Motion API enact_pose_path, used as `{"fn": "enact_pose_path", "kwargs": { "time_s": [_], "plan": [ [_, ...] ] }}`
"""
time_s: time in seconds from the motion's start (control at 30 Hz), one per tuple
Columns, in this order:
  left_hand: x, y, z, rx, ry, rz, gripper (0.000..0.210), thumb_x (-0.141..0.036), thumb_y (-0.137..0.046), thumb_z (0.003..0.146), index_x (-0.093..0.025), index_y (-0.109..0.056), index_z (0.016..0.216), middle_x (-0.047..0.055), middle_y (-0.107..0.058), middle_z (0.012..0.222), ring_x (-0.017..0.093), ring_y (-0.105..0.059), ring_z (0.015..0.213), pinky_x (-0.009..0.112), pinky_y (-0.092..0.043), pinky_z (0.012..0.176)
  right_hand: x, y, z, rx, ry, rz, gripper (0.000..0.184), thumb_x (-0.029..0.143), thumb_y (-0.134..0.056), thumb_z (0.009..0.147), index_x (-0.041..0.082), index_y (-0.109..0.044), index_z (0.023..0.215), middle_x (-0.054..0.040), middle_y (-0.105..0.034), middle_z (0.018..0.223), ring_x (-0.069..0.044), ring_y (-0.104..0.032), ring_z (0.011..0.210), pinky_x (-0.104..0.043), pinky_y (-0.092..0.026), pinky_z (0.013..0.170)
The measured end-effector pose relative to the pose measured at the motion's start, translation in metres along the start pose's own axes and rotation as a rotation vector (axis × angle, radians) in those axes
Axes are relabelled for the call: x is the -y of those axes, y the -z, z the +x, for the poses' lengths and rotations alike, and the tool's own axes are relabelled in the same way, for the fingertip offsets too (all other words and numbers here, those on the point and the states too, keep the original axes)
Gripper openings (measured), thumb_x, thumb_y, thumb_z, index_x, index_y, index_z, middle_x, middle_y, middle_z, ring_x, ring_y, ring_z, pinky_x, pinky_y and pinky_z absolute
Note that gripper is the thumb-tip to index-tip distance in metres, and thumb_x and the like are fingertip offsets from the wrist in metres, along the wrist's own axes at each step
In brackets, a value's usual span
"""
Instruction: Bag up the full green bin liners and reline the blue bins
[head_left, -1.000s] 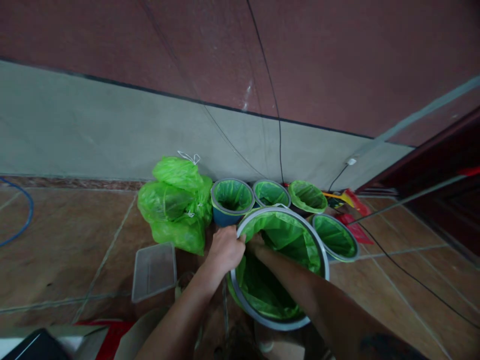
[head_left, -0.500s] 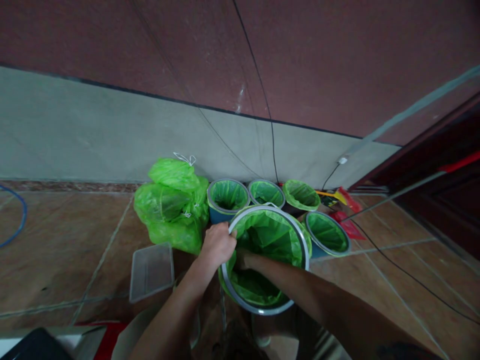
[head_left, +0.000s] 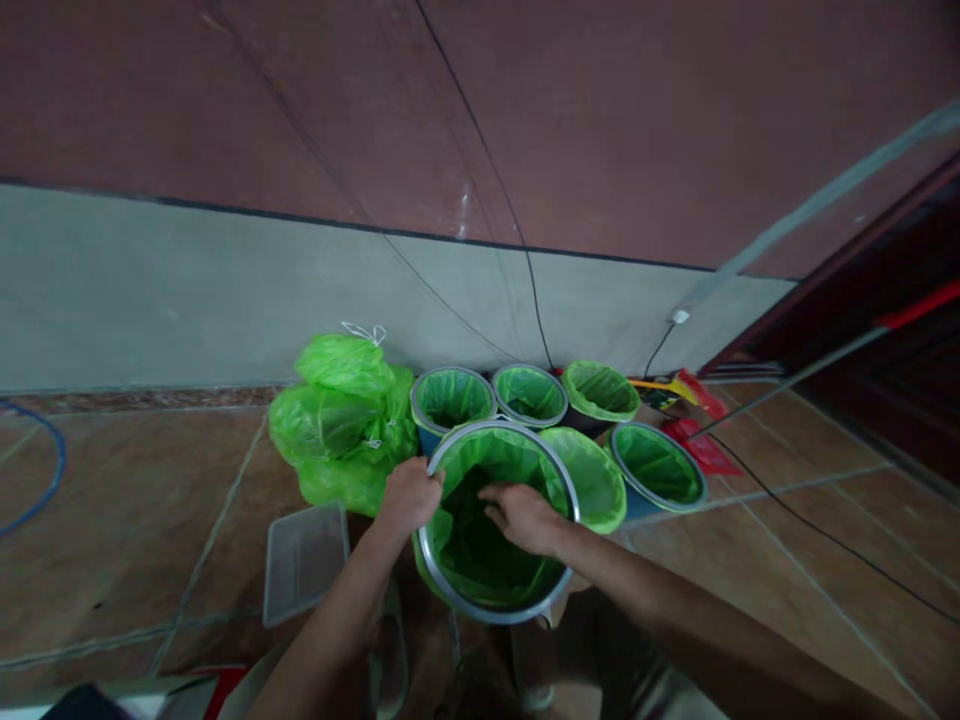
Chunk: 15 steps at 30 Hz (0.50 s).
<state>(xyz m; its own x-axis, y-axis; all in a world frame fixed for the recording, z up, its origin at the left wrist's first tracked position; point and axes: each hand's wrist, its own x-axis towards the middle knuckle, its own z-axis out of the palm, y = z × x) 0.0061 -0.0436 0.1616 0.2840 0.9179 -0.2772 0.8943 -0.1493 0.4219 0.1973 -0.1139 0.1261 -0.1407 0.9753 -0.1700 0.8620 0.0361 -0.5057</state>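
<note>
The right hand (head_left: 525, 515) has been drawn up to the green plastic liner (head_left: 480, 540)'s mouth, its grip loose and spread on it, while the round metal-rimmed bin (head_left: 450, 590) is steadied by the left hand (head_left: 409, 497), grip closed on the rim.

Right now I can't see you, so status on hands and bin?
Left hand grips bin rim. Right hand inside on green liner. Other lined bins crowd close behind.
</note>
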Motion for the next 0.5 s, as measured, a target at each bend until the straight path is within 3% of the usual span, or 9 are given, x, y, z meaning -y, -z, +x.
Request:
{"fn": "enact_pose_path", "kwargs": {
  "time_s": [0.07,0.13,0.17,0.27,0.33,0.4,0.5],
  "plan": [
    [0.004,0.002,0.003,0.027,0.024,0.011,0.033,-0.033,-0.043,0.095,-0.014,-0.070,0.095,0.012,-0.074,0.095,0.021,-0.069,0.095,0.025,-0.046,0.074,-0.004,0.030,0.000,-0.224,0.063,-0.126,0.037,0.021,-0.048,0.090,0.018,-0.064,0.123,-0.0115,-0.066,0.122,-0.022,-0.059,0.114,-0.035,-0.042,0.104],
    [0.007,0.003,0.007,0.042,0.035,0.009,0.032,-0.033,-0.044,0.094,-0.014,-0.070,0.091,0.010,-0.073,0.089,0.020,-0.069,0.089,0.025,-0.045,0.070,-0.018,0.052,0.002,-0.412,-0.025,-0.215,0.045,0.027,-0.053,0.089,0.017,-0.056,0.133,-0.0142,-0.059,0.132,-0.026,-0.052,0.123,-0.039,-0.038,0.107],
    [0.009,0.003,0.010,0.046,0.031,0.003,0.031,-0.033,-0.045,0.093,-0.015,-0.070,0.088,0.009,-0.073,0.086,0.020,-0.069,0.086,0.025,-0.044,0.069,-0.028,0.059,0.004,-0.434,-0.110,-0.221,0.050,0.030,-0.057,0.087,0.015,-0.054,0.134,-0.0161,-0.058,0.132,-0.028,-0.051,0.123,-0.040,-0.039,0.104],
    [0.012,0.001,0.017,0.075,0.006,-0.020,0.030,-0.032,-0.046,0.092,-0.016,-0.068,0.079,0.005,-0.070,0.076,0.017,-0.067,0.079,0.023,-0.043,0.066,-0.061,0.055,0.011,-0.186,-0.321,-0.055,0.038,0.037,-0.057,0.088,0.011,-0.065,0.114,-0.0134,-0.068,0.102,-0.024,-0.062,0.094,-0.031,-0.047,0.080],
    [0.015,-0.003,0.021,0.099,0.008,-0.031,0.029,-0.033,-0.047,0.091,-0.017,-0.068,0.080,0.003,-0.069,0.075,0.017,-0.067,0.079,0.023,-0.044,0.066,-0.078,0.040,0.015,-0.044,-0.358,0.080,0.030,0.037,-0.051,0.092,0.013,-0.069,0.092,-0.0055,-0.065,0.077,-0.017,-0.059,0.072,-0.025,-0.041,0.064],
    [0.019,-0.008,0.027,0.102,0.000,-0.050,0.026,-0.036,-0.052,0.089,-0.017,-0.069,0.094,0.003,-0.072,0.085,0.018,-0.068,0.086,0.024,-0.046,0.070,-0.088,0.021,0.018,-0.033,-0.371,0.132,0.029,0.035,-0.050,0.092,0.015,-0.067,0.080,-0.0016,-0.059,0.067,-0.014,-0.054,0.064,-0.023,-0.034,0.057],
    [0.031,-0.020,0.035,0.071,0.021,-0.059,0.053,-0.041,-0.062,0.083,-0.014,-0.057,0.128,0.009,-0.071,0.115,0.021,-0.066,0.107,0.026,-0.048,0.087,-0.095,-0.004,0.027,-0.049,-0.440,0.100,0.028,0.036,-0.054,0.090,0.015,-0.067,0.075,-0.0028,-0.060,0.069,-0.013,-0.053,0.065,-0.024,-0.032,0.057]
  ]
}}
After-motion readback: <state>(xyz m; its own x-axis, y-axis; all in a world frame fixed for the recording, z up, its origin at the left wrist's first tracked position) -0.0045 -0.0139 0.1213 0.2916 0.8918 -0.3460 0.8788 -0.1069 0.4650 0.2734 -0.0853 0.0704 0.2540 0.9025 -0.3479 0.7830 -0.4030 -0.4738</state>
